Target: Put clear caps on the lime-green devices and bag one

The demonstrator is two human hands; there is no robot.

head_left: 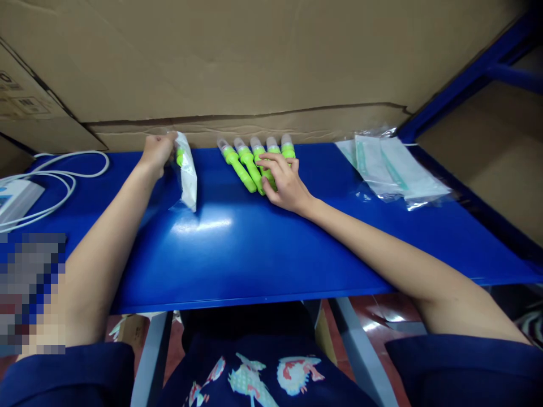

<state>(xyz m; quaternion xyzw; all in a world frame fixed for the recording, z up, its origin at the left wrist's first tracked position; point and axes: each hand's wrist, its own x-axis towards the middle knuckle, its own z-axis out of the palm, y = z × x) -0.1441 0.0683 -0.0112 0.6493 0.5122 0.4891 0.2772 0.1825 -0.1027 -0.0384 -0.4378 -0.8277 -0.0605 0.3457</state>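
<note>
My left hand [158, 154] is closed on the upper end of a clear plastic bag [189, 178]. White folded material and a bright green piece show through this bag, which stands on edge at the left of the table. Several bright green handles with clear caps [241, 167] lie side by side near the back edge, capped ends toward the cardboard. Over the right-hand ones rests my right hand [284, 181], its fingers apart and slightly bent, touching them. It covers parts of those handles, and I see none lifted in it.
Clear bags with white and pale green contents [390, 169] lie at the back right of the blue table [254, 254]. On the left are a coiled white cable [72, 183] and a white box [21, 198]. A cardboard wall [254, 68] closes off the back.
</note>
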